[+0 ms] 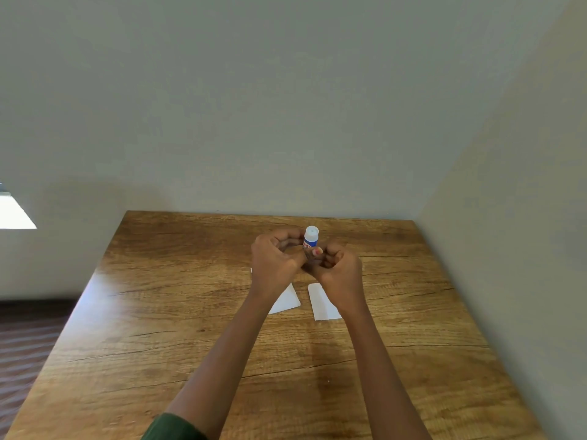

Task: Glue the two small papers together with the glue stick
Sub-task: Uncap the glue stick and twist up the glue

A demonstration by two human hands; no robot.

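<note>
Papers and glue stick are all gathered over one wooden table (158,344), which stands with its far edge against a grey wall and its right edge along another.

Two bare forearms reach in from the near edge toward the far edge, and one green sleeve (171,428) shows at the near edge on the left arm. The left hand (274,262) and the right hand (338,269) meet above the table's far half, a little right of its middle. Both are curled around the same thing. The left fingers close in on its upper part and the right thumb presses its lower part.

Two small white papers lie flat on the table just nearer than the hands, side by side and apart. The left paper (287,300) is partly hidden under the left wrist, and the right paper (322,301) is partly hidden under the right wrist. Neither overlaps the other.

One glue stick (310,238) stands upright between the hands, lifted off the table, close to the far edge. It has a blue label and its white cap looks to be on.

By this showing the task is barely begun. The stick is picked up, probably about to be uncapped. No glue is visible on either paper, and the spreading, joining and pressing are all left to do.
</note>
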